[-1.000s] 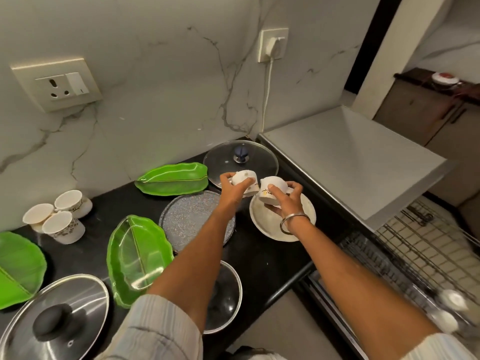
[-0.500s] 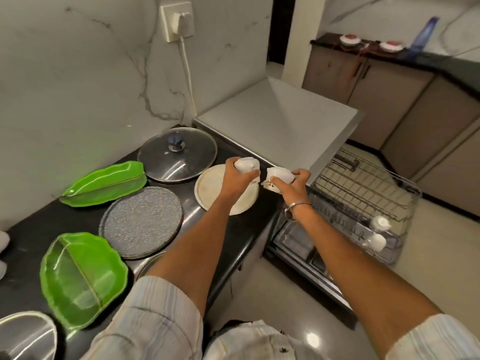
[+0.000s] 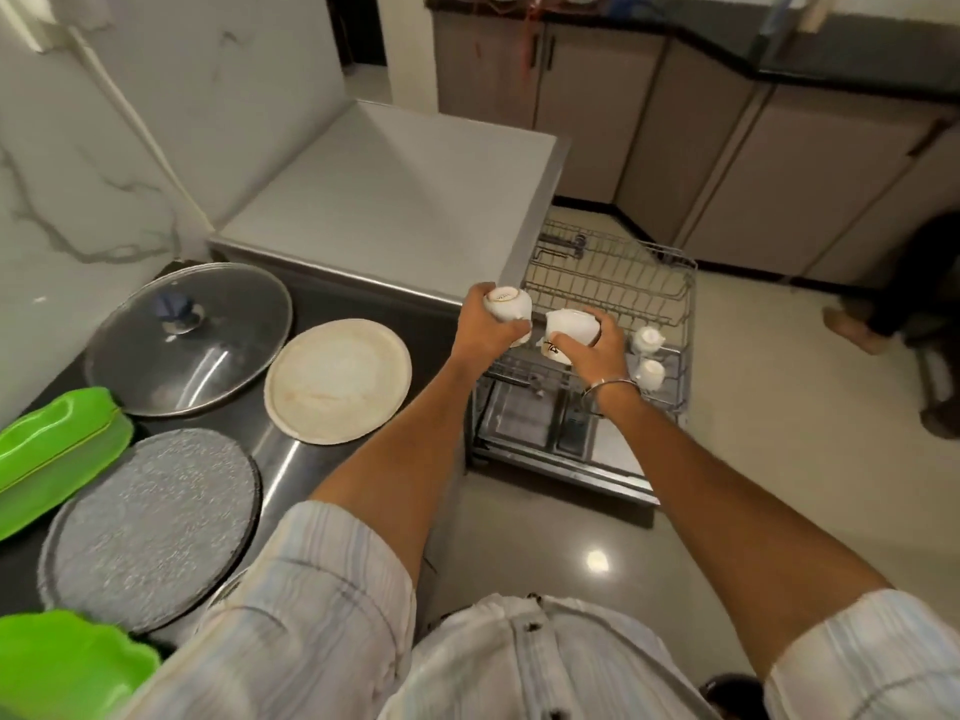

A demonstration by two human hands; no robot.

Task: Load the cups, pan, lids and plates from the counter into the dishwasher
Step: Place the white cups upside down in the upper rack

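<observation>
Leftmost, a glass lid [image 3: 187, 337] and cream plate [image 3: 337, 380] lie on the counter [image 3: 306, 309], then the left hand [image 3: 485, 330] grips an upturned cup [image 3: 509, 302] and the right hand [image 3: 592, 350] another cup [image 3: 571, 327], both over the dishwasher rack [image 3: 623, 283].

I've got two white cups up mid-frame over the dishwasher rack [image 3: 613, 283]: the first cup [image 3: 506, 302] tipped bottom-up in my left hand [image 3: 485, 330], the second cup [image 3: 570, 328] on its side in my right hand [image 3: 597, 350]. Two small white cups [image 3: 648, 356] already sit at the rack's right edge. Left of centre on the dark surface [image 3: 332, 309]: glass lid [image 3: 187, 337], cream plate [image 3: 337, 380], speckled grey plate [image 3: 150, 527], green leaf plates [image 3: 52, 454].
</observation>
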